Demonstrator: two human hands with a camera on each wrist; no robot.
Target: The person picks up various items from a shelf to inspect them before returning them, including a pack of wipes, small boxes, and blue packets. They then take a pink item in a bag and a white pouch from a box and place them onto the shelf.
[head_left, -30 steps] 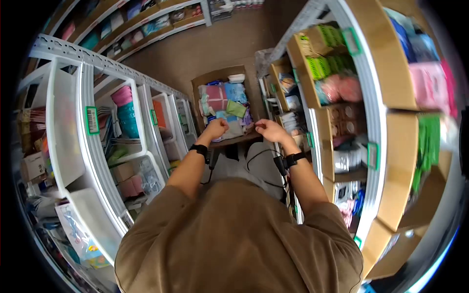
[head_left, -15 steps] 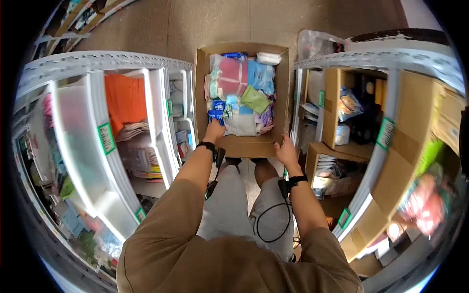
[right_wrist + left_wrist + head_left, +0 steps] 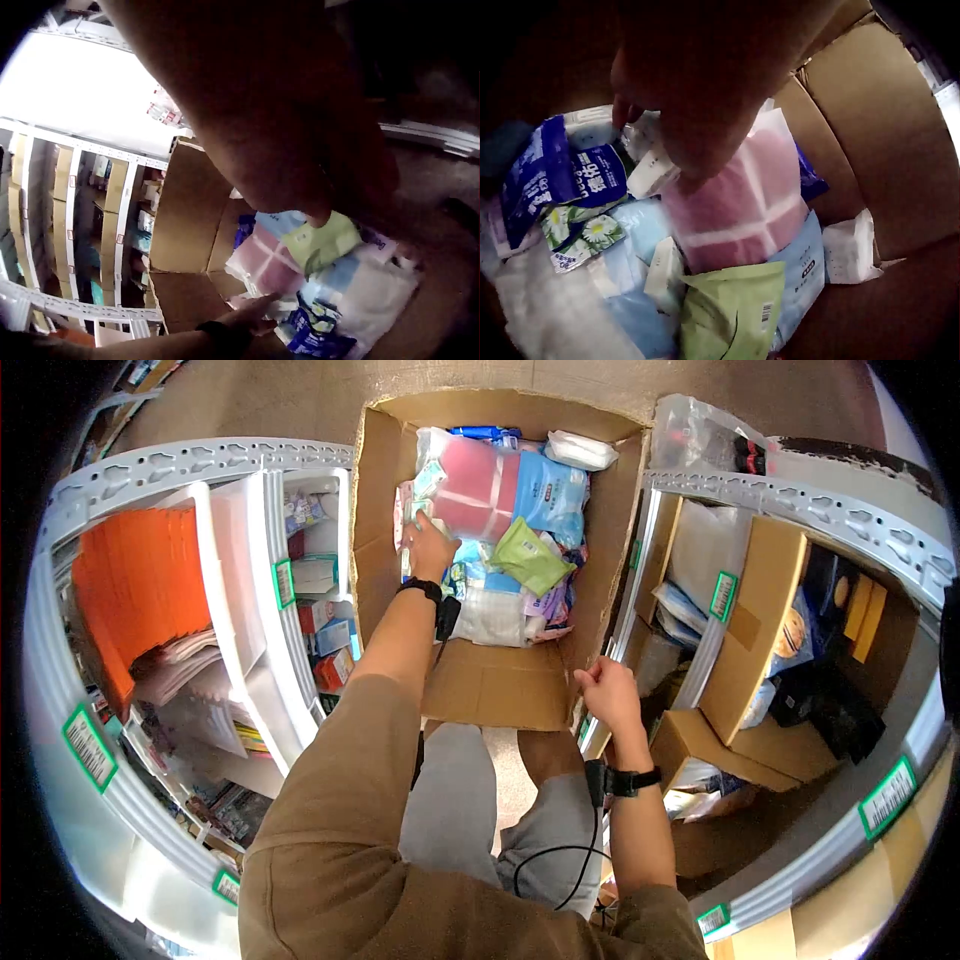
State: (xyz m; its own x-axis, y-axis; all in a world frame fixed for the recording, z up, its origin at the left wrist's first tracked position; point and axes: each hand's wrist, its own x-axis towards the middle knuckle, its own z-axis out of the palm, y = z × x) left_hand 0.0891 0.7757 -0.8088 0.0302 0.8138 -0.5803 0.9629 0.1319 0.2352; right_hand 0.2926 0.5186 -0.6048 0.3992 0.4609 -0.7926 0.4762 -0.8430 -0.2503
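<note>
Inside box with left hand, just left of pink pack. Outside with right hand. Cannot tell either grip's hold.

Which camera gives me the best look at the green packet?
The head view: the green packet is uncovered and whole there. The left wrist view shows it larger, barcode included, but cut off at the bottom. The right wrist view shows it smaller, with the right hand overlapping its upper edge.

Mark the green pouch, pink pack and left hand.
Green pouch [image 3: 735, 306]: left wrist view, middle of its front face.
Pink pack [image 3: 477, 492]: head view, middle of its upper face.
Left hand [image 3: 431, 550]: head view, back of the hand.
</note>
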